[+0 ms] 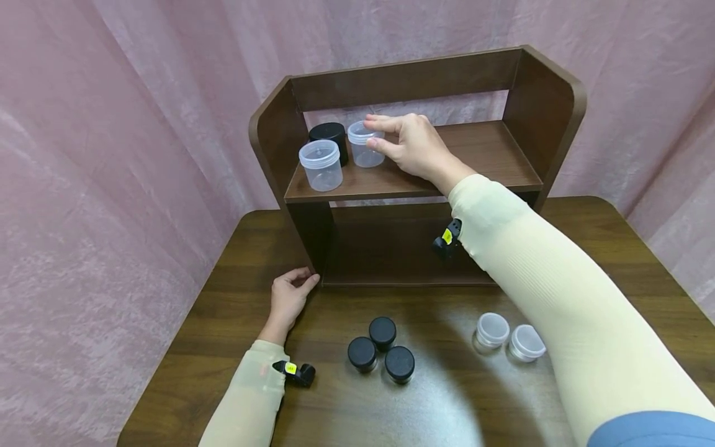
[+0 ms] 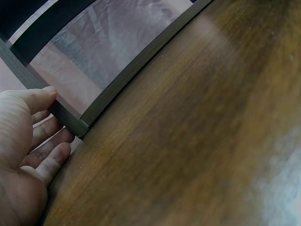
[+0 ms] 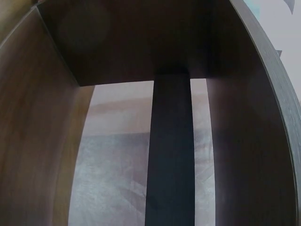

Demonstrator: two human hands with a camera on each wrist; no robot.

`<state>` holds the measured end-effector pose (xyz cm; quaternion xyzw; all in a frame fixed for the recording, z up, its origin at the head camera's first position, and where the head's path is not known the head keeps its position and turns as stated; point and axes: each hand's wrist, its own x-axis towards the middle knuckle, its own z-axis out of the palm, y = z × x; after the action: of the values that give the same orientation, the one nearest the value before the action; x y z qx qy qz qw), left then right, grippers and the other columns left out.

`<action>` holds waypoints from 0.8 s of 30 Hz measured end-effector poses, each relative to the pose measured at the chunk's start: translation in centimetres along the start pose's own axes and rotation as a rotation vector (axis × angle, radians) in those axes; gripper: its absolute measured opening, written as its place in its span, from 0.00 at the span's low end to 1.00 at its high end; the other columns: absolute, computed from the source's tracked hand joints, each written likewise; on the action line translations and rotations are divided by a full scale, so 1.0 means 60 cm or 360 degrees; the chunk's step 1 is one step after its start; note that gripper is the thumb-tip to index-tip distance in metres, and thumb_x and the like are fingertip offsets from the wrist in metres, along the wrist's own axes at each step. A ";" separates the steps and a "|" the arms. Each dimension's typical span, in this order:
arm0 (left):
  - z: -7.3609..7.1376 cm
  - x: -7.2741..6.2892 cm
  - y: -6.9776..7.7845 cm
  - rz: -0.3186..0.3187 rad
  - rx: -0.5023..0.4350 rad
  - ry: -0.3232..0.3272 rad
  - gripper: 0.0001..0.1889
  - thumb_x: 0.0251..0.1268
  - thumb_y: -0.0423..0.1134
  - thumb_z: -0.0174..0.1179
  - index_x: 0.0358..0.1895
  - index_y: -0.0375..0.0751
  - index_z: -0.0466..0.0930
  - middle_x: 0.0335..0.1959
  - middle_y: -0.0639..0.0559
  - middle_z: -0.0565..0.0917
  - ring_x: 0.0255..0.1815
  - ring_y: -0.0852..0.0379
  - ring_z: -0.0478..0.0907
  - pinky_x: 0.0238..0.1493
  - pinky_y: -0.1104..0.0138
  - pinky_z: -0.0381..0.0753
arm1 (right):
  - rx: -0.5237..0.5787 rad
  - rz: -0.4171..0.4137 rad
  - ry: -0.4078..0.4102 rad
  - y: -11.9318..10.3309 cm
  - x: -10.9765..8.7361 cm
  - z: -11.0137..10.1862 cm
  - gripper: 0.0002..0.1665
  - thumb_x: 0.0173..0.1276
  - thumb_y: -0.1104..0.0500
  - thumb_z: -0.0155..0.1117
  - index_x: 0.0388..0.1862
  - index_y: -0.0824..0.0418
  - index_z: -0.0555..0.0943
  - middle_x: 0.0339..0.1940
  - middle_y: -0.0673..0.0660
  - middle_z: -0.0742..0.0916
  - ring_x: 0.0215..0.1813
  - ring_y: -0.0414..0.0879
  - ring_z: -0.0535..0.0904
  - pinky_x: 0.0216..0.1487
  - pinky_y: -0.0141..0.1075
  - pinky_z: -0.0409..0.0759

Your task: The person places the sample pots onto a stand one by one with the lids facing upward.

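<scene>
On the upper board of the brown shelf (image 1: 491,149), my right hand (image 1: 416,146) holds a clear plastic jar (image 1: 365,155) by its rim, thumb at the front and fingers across the top. The jar stands upright. To its left are another clear plastic jar (image 1: 324,177) in front and a black-lidded jar (image 1: 328,132) behind. My left hand (image 1: 287,301) pinches the lower front edge of the shelf's left side panel (image 2: 66,120), thumb on one face and fingers on the other. The right wrist view shows only the shelf's lower compartment; the hand is outside it.
Three black-lidded jars (image 1: 383,332) stand grouped on the wooden table (image 1: 223,347) before the shelf. Two small clear jars (image 1: 492,329) with translucent lids are farther right, beside my right sleeve (image 1: 536,273). A pink curtain (image 1: 139,155) hangs behind.
</scene>
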<state>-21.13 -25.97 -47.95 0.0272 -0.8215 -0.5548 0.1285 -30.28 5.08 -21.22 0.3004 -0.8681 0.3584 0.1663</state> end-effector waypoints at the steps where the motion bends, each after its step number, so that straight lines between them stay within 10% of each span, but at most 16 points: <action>1: 0.000 0.000 0.001 -0.0007 0.0000 -0.0002 0.20 0.58 0.45 0.69 0.48 0.36 0.84 0.46 0.42 0.84 0.46 0.50 0.79 0.40 0.73 0.75 | -0.0006 0.0002 0.0002 0.000 0.000 0.000 0.25 0.68 0.45 0.63 0.63 0.47 0.77 0.65 0.41 0.76 0.67 0.31 0.65 0.66 0.28 0.61; 15: -0.007 -0.026 0.064 0.0017 0.0039 -0.0011 0.16 0.61 0.35 0.66 0.49 0.28 0.82 0.46 0.37 0.83 0.45 0.48 0.79 0.40 0.73 0.75 | -0.0002 0.0033 0.0001 -0.006 0.005 0.006 0.25 0.68 0.47 0.63 0.64 0.47 0.77 0.66 0.40 0.75 0.67 0.28 0.63 0.66 0.26 0.58; 24: -0.005 -0.004 0.012 -0.0011 0.0046 0.0002 0.17 0.60 0.41 0.68 0.48 0.32 0.83 0.45 0.40 0.84 0.45 0.49 0.79 0.39 0.73 0.75 | -0.0012 0.0054 -0.0010 -0.004 0.003 0.011 0.25 0.69 0.45 0.61 0.64 0.45 0.76 0.67 0.37 0.73 0.67 0.28 0.62 0.67 0.27 0.58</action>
<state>-20.76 -25.90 -47.24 0.0323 -0.8292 -0.5434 0.1266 -30.33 4.39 -21.42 0.2862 -0.8750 0.3570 0.1584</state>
